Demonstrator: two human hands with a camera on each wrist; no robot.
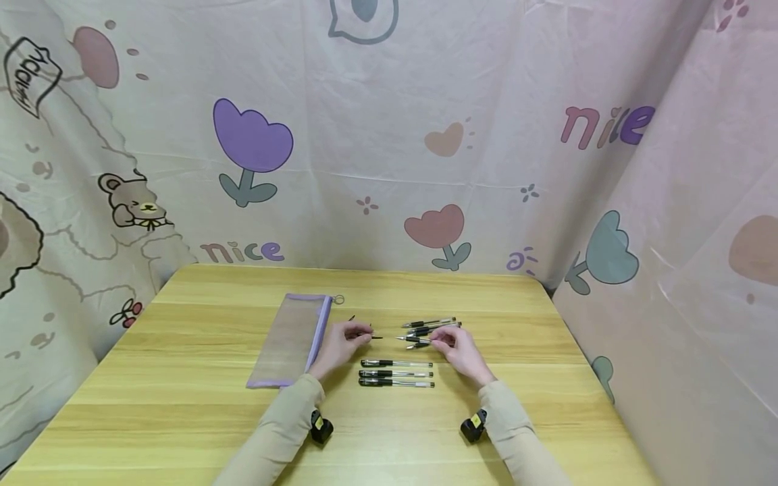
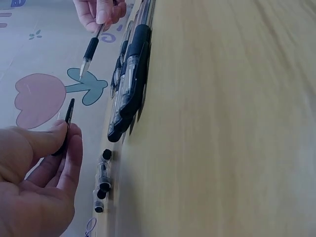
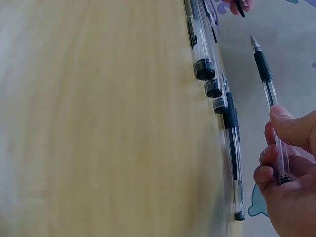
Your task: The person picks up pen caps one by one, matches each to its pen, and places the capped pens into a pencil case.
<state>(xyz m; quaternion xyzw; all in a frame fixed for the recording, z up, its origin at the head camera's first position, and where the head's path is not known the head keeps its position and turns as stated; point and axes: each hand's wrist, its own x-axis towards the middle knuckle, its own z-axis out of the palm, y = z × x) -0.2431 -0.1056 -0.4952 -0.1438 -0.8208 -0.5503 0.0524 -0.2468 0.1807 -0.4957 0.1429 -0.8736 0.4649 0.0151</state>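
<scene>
Between thumb and fingers, my left hand (image 1: pixel 339 345) pinches a black pen cap (image 2: pixel 70 111). My right hand (image 1: pixel 460 352) grips an uncapped gel pen (image 3: pixel 263 66) with a clear barrel and black grip, its tip pointing left toward the cap. Cap and pen tip are apart, both held above the table. Nearer me, three capped pens (image 1: pixel 397 374) lie side by side in a row. Beyond my right hand are several uncapped pens (image 1: pixel 429 323), partly hidden by it. Loose caps (image 2: pixel 103 173) lie past my left hand, mostly covered by it in the head view.
A mesh zip pouch (image 1: pixel 288 341) with purple edging lies flat to the left, close to my left wrist. Its pull ring (image 1: pixel 338 299) sticks out at the top corner. The wooden table (image 1: pixel 182 351) ends at a printed curtain (image 1: pixel 365 223) behind and at the sides.
</scene>
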